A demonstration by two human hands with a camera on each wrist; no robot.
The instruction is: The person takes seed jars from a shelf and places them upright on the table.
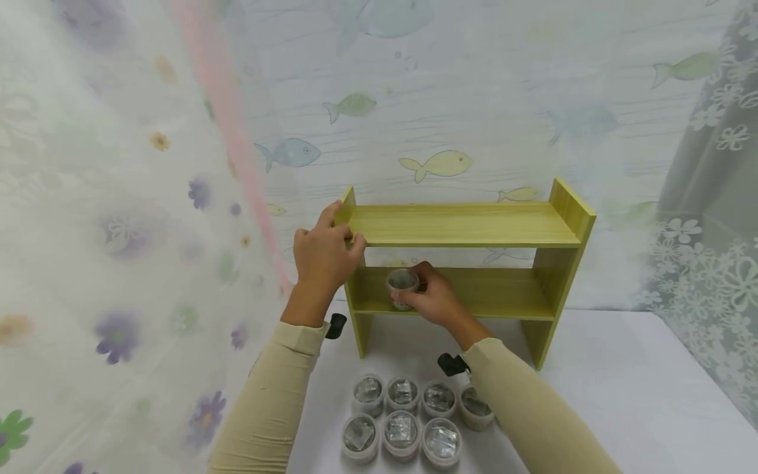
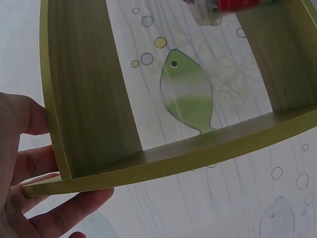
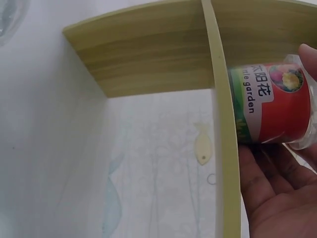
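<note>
Steadying the shelf (image 1: 462,224) by its top-left corner, the left hand (image 1: 324,253) grips; the right hand (image 1: 435,299) holds a cup (image 1: 403,284) on the lower board — judged next: let go, fetch another cup.

A small clear plastic cup (image 1: 403,288) with a red label and a foil-topped lid stands upright on the lower board of a yellow-green wooden two-tier shelf (image 1: 468,227), near its left end. The shelf stands upright on the white tabletop (image 1: 622,395).

eight cups (image 1: 403,429), one shelf (image 1: 468,225), two hands (image 1: 324,258)
</note>
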